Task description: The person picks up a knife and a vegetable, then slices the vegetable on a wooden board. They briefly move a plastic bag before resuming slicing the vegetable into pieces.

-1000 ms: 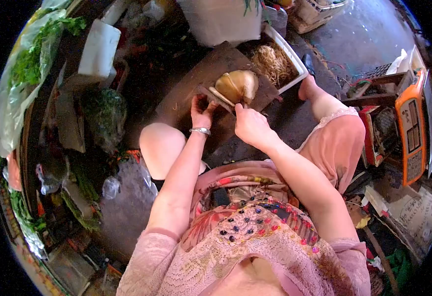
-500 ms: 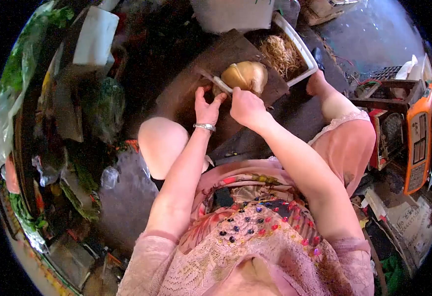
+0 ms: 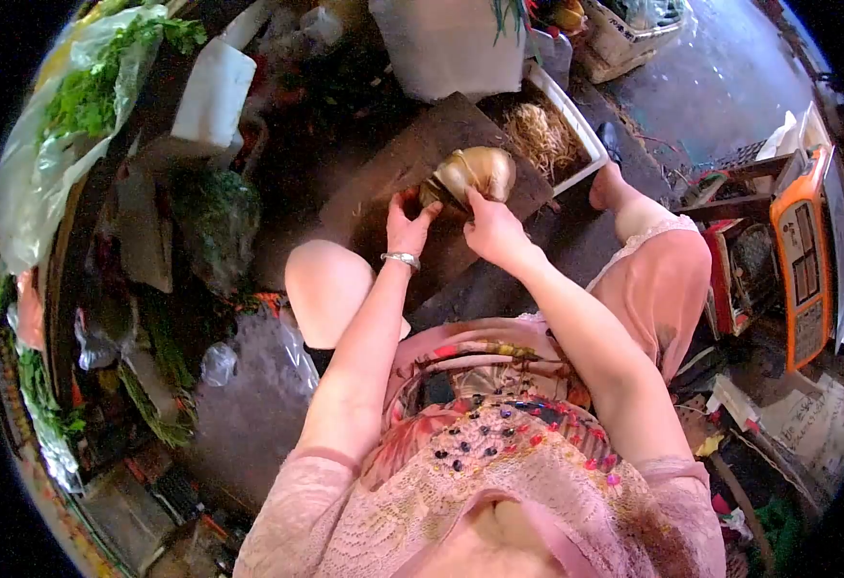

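A pale tan, rounded, lobed item [image 3: 480, 173] lies on a brown board [image 3: 374, 207] in front of me. At its lower edge my right hand [image 3: 499, 229] is closed, with fingers pressed together; what they grip is too small to name. My left hand [image 3: 409, 223] is at the item's lower left, its thumb and fingers curved near a small dark piece at the item's side. Whether its fingertips grip that piece is unclear.
A white tray [image 3: 591, 144] of pale stringy roots [image 3: 540, 137] stands right of the board. Behind is a large white tub [image 3: 449, 48]. Leafy greens [image 3: 90, 96] in plastic lie far left. An orange scale [image 3: 807, 275] stands at the right, near a bare foot [image 3: 610, 188].
The pale stick-like thing with a handle seen between my hands before no longer shows. My right hand has shifted right, apart from my left. The whole view has shifted slightly.
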A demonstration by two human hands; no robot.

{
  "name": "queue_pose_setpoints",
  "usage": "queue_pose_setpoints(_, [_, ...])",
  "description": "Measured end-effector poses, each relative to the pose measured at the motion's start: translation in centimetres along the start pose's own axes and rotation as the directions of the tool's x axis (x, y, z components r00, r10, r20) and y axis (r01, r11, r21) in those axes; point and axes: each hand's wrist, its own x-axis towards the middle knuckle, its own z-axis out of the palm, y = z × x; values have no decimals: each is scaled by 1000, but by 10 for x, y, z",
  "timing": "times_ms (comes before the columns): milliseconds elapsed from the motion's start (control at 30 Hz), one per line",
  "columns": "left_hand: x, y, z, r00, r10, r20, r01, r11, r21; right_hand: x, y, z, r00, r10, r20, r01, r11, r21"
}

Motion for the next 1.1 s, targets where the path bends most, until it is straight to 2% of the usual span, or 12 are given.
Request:
queue_pose_setpoints(100, [10, -22, 7, 999, -12, 33, 16, 992, -129, -21, -7, -4, 1000, 15, 11, -13, 992, -127])
queue_pose_setpoints(167, [8, -24, 9, 991, -73, 114, 118, 875, -470, -35, -13, -12, 996, 32, 83, -14, 977, -211])
queue_pose_setpoints(333, [35, -75, 23, 999, 3, 48, 17, 917, -399, -52, -11, -23, 991, 26, 129, 2, 977, -214])
queue_pose_setpoints(400, [46, -94, 27, 984, 169, 59, -134, 915, -380, -58, -10, -24, 992, 29, 124, -2, 977, -214])
queue_pose_setpoints(633, [26, -60, 18, 996, 76, 47, -46, 888, -458, -33, 0, -23, 995, 37, 92, -16, 974, -224])
queue_pose_setpoints(700, [25, -48, 14, 999, 26, 37, -18, 982, -190, -15, 8, -15, 999, -38, -14, 35, 987, -155])
queue_pose_setpoints(767, [19, -39, 10, 999, 40, 24, -36, 986, -163, -2, 15, -9, 995, -72, -64, 64, 992, -112])
queue_pose_setpoints(833, [10, -20, 6, 999, 51, 14, -49, 989, -142, 2, 15, -15, 999, -8, 34, 5, 995, 98])
queue_pose_setpoints(867, [5, -8, 4, 999, 33, -6, -33, 995, -97, 2, 27, -5, 991, -103, -84, 103, 995, -1])
queue_pose_setpoints(900, [2, -2, 4, 1000, 16, -26, -18, 998, -55, -1, 22, -10, 992, -99, -81, 100, 995, -3])
queue_pose_setpoints(967, [3, -4, 6, 1000, 29, -6, -29, 996, -88, -10, 5, -26, 997, 69, 45, -76, 981, 176])
queue_pose_setpoints(1100, [5, -10, 8, 1000, -12, 22, 16, 973, -229, -10, 18, -11, 999, -37, -18, 37, 999, 27])
